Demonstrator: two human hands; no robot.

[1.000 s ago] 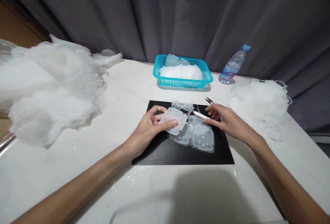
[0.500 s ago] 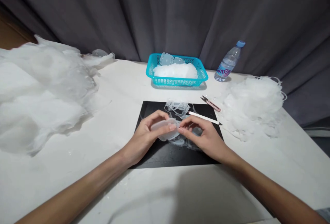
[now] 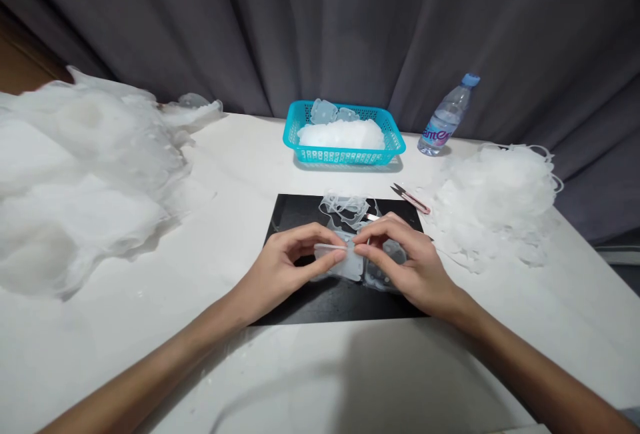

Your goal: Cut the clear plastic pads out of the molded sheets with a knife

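My left hand (image 3: pixel 285 257) is closed, with thumb and fingers pinching a flat translucent plastic piece (image 3: pixel 329 247) turned almost edge-on. At the right end of that piece, my right hand (image 3: pixel 407 257) pinches its edge; the exact contact is too small to make out. Beneath both hands a black mat (image 3: pixel 295 301) carries more clear flat pieces (image 3: pixel 354 266) with small holes. Thin, curled translucent trimmings (image 3: pixel 345 206) lie at the mat's far side. A white pen (image 3: pixel 371 217) is mostly hidden behind my right hand.
Pink-handled thread snips (image 3: pixel 410 199) lie right of the mat. Behind stands a turquoise basket (image 3: pixel 345 157) holding white translucent pieces. A water bottle (image 3: pixel 445 121) is beside it. Large heaps of translucent material lie left (image 3: pixel 90 174) and right (image 3: pixel 500 201). A grey curtain (image 3: pixel 340 27) hangs behind.
The translucent piece has tilted from showing its broad face to nearly edge-on. My right hand has shifted slightly up and right, covering most of the pen.
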